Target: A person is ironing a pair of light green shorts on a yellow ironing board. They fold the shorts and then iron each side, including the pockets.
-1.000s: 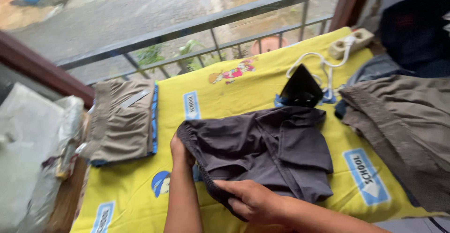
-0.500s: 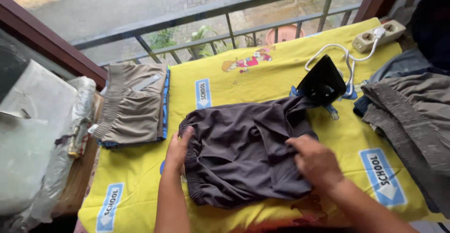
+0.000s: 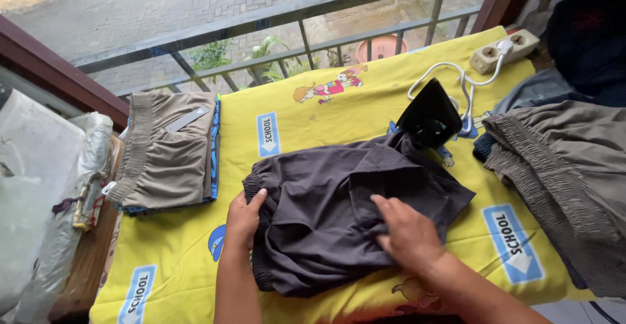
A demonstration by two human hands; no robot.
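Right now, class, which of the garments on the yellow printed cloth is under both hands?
The dark grey shorts in the middle: left hand and right hand rest on them; the khaki garments lie untouched at either side.
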